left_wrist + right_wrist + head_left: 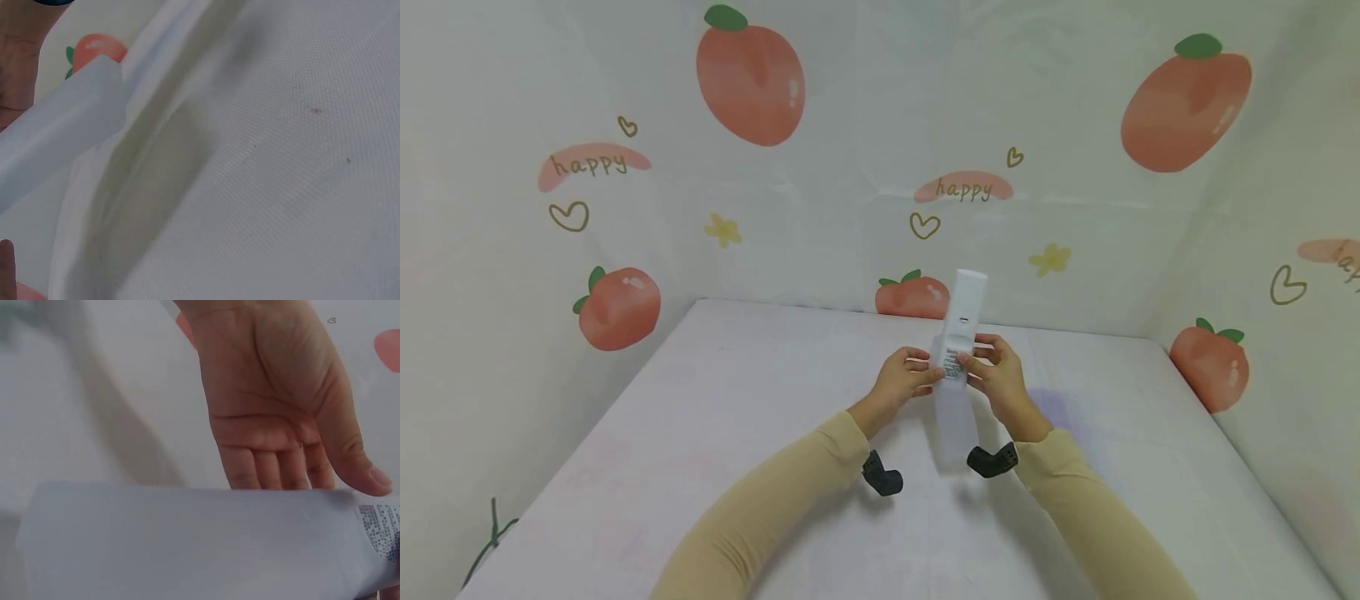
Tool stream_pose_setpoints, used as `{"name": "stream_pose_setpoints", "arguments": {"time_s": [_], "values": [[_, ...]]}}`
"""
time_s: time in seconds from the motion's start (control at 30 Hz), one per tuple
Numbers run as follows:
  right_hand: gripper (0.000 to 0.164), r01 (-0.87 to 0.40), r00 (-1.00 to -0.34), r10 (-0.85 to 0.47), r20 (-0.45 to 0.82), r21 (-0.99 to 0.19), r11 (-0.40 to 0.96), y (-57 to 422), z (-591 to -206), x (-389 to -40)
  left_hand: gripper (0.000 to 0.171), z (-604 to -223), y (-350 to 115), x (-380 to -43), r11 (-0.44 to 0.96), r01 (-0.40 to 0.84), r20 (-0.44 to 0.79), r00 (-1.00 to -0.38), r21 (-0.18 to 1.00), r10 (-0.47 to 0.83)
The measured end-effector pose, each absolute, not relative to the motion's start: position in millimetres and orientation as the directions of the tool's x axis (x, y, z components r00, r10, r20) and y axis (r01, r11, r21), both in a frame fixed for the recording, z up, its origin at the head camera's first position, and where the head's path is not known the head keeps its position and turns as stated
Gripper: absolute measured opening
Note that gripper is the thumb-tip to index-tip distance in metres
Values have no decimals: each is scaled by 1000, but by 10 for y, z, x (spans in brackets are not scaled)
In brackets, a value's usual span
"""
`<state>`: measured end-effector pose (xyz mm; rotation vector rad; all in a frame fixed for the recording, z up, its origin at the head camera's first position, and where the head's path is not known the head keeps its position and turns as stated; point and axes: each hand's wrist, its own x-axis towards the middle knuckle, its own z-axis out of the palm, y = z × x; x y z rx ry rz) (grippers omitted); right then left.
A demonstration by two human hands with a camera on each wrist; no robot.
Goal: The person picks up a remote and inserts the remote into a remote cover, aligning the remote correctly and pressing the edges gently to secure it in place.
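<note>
Upright over the table stands a white remote control (966,300), its back with a small catch and a printed label facing me. Its lower part sits inside a frosted plastic holder (957,421), whose rim curves below the label in the right wrist view. On the left, my left hand (898,379) grips the holder near its rim, thumb at the side edge and fingers behind. My right hand (1000,379) pinches the remote control, thumb on the label. The left wrist view catches the holder's boxy lower end (81,100) and part of my right hand (19,75).
A white cloth covers the table (760,358). Behind it hangs a pale curtain (850,108) printed with peaches, hearts and flowers. Black wrist cameras, the left one (882,475) and the right one (992,460), hang at the inner sides of the sleeves.
</note>
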<state>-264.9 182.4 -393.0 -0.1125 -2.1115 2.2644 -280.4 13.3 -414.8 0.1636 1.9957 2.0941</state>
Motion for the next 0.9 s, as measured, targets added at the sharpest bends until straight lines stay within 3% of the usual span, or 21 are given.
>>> {"name": "stream_pose_setpoints", "arguments": {"time_s": [0.13, 0.43, 0.7, 0.9], "values": [[43, 36, -997, 59, -39, -998, -48, 1795, -3945, -2634, 44, -4124, 148, -2780, 1, -90, -88, -965, 996, 246], [38, 103, -994, -35, -100, -991, -81, 1878, -3957, -2582, 32, -4175, 149, -2757, 33, -19, -26, -969, 999, 244], [33, 90, -993, -78, -88, -995, -30, 1954, -3923, -2567, 23, -4217, 140, -2772, -95, -132, -104, -961, 987, 256], [35, 81, -986, -144, -88, -995, 55, 1909, -3926, -2546, 18, -4141, 109, -2787, -41, -173, -163, -970, 984, 182]]}}
